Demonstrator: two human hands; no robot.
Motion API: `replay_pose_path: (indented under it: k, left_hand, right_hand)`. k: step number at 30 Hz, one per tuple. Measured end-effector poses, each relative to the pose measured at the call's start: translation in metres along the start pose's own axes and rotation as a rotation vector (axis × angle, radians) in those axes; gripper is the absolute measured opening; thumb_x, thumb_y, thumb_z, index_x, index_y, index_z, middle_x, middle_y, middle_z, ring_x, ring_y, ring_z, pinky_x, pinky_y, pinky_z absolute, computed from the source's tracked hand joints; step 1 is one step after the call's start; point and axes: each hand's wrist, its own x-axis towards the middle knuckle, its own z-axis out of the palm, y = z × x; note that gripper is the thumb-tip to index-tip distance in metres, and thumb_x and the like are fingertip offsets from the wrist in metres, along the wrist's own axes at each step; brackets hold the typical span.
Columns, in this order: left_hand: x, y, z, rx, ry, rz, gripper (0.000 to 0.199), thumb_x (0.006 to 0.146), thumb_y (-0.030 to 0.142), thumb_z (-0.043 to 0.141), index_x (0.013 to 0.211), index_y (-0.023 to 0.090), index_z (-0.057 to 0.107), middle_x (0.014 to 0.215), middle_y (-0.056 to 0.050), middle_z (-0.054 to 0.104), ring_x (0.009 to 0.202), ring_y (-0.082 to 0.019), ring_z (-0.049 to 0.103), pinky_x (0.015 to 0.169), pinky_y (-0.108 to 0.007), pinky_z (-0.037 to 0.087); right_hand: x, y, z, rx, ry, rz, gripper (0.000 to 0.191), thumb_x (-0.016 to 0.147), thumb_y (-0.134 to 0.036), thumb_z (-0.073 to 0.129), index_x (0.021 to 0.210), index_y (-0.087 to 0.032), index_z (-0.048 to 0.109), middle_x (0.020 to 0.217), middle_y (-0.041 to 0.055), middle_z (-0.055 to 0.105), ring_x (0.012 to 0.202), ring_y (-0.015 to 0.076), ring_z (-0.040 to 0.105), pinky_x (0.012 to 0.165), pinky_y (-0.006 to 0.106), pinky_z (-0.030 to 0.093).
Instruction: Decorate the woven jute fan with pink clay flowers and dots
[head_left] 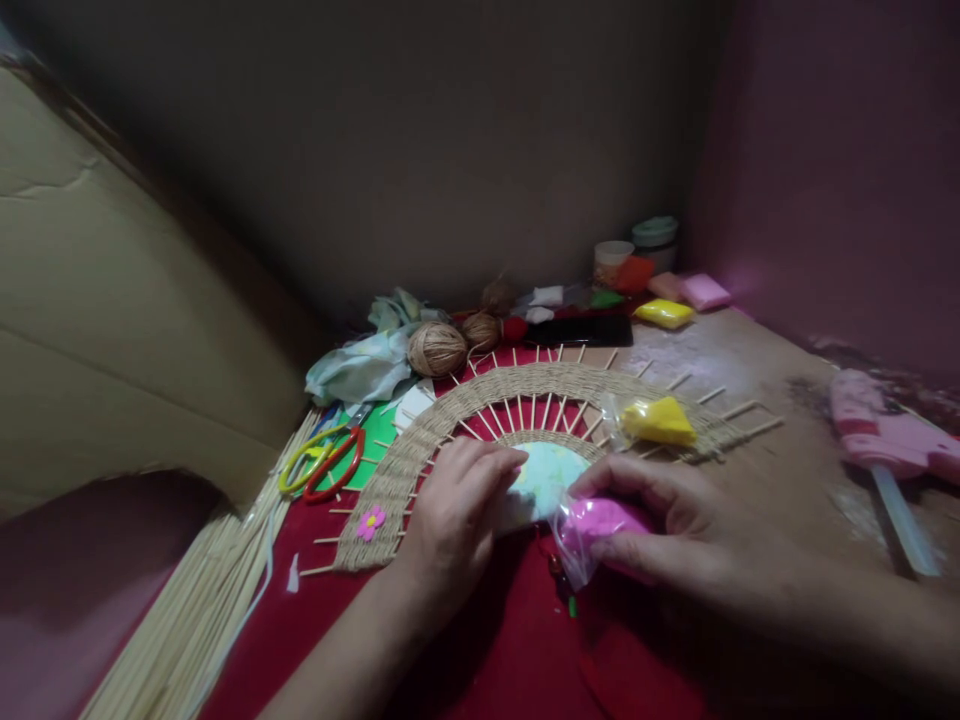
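My right hand [675, 520] grips a clear plastic packet of pink modelling clay [600, 522], thumb below and fingers above. My left hand [459, 510] is closed, its fingers pressed together over the light blue patterned centre [551, 470] of a half-round woven fan. Whatever its fingertips may hold is hidden. The fan's outer band [450, 412] is twine woven over thin sticks that jut past its edge. A pink clay flower [371, 522] with a yellow middle sits on the band's lower left. An opened yellow clay packet [660, 420] lies on the band's right side.
Scissors [322, 462] with yellow and red handles lie left of the fan, beside a bundle of sticks [202, 580]. Twine balls [437, 349], a dark phone [581, 330] and a sealed yellow packet [664, 314] are behind it. A pink glue gun [874, 425] rests at right.
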Motion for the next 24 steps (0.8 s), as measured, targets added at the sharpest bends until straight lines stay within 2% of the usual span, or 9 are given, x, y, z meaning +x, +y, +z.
replay_pose_path:
  k: [7,12,17,24]
  left_hand:
    - [0.0,-0.001,0.001,0.134,0.003,0.059,0.011,0.087,0.018,0.055,0.092,0.018,0.064,0.079,-0.005,0.061,0.074,-0.017,0.052,0.065,-0.031,0.044]
    - [-0.002,-0.004,0.007,0.127,-0.009,0.088,0.01,0.086,0.015,0.057,0.093,0.018,0.064,0.082,-0.006,0.062,0.076,-0.018,0.049,0.066,-0.032,0.044]
    - [-0.003,-0.005,0.011,0.118,-0.014,0.087,0.013,0.086,0.011,0.054,0.094,0.016,0.062,0.085,-0.007,0.062,0.079,-0.018,0.049,0.067,-0.033,0.044]
    - [-0.003,-0.004,0.012,0.137,-0.059,0.059,0.01,0.088,0.017,0.053,0.089,0.017,0.063,0.082,-0.006,0.06,0.076,-0.018,0.047,0.066,-0.032,0.044]
  right_hand:
    - [0.001,0.001,-0.001,-0.015,-0.005,-0.003,0.009,0.079,-0.018,0.058,0.087,-0.017,0.061,0.082,0.0015,0.064,0.074,0.0144,0.056,0.066,0.025,0.044]
    - [0.002,0.001,0.0,-0.007,-0.013,-0.016,0.009,0.08,-0.019,0.058,0.087,-0.016,0.062,0.083,0.0022,0.064,0.074,0.0142,0.054,0.066,0.024,0.044]
    - [0.001,0.003,0.001,0.041,0.003,-0.003,0.009,0.08,-0.019,0.057,0.088,-0.016,0.061,0.082,0.0015,0.063,0.072,0.0136,0.054,0.064,0.024,0.044]
    - [0.001,0.001,0.0,0.018,-0.005,0.011,0.007,0.08,-0.018,0.058,0.086,-0.016,0.061,0.078,0.0008,0.062,0.07,0.0124,0.053,0.062,0.023,0.043]
